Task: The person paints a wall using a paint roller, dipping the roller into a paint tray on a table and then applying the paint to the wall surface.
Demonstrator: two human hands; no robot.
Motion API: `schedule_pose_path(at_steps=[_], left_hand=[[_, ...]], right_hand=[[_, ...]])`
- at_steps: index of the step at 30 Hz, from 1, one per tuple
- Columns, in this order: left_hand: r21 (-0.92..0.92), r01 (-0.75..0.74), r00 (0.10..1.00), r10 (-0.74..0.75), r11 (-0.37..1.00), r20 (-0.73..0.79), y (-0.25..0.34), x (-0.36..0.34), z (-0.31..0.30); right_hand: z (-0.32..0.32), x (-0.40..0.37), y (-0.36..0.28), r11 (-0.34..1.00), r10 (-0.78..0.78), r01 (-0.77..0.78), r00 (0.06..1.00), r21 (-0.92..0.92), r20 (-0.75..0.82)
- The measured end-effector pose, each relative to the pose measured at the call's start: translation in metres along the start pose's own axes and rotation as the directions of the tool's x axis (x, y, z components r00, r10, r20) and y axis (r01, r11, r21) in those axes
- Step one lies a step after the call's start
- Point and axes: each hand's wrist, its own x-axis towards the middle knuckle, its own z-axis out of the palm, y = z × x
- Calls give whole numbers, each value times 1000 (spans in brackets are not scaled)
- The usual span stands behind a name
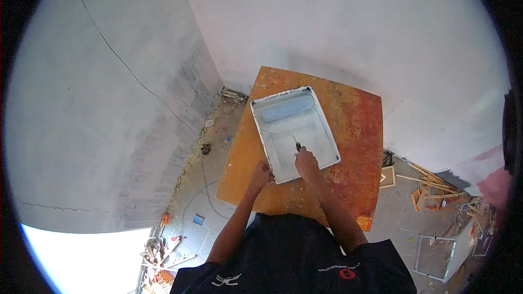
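Observation:
A white paint tray (291,141) lies at a slant on a worn wooden tabletop (357,130). Inside it, toward the far end, rests a paint roller (287,109) with a pale, paint-covered sleeve. Its thin wire frame runs back to a dark handle, and my right hand (306,162) is closed around that handle over the tray's near part. My left hand (262,175) is at the tray's near left corner, its fingers curled on the rim.
Walls meet in a corner beyond the table; a crack (117,54) runs down the left wall. Wood scraps (430,185) and a metal frame (436,258) lie on the floor at right. More debris (158,250) lies at lower left, near a blue piece (198,219).

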Motion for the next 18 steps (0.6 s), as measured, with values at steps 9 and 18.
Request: schedule_pose_path(at_steps=[9,18], left_hand=[[-119,-18,1000,20,993,16,-5,0,-2],[-71,-35,999,36,997,15,-5,-2,-2]], right_hand=[[4,4,-5,995,80,-77,996,-64,50],[13,-1,-7,990,32,-32,999,-139,0]])
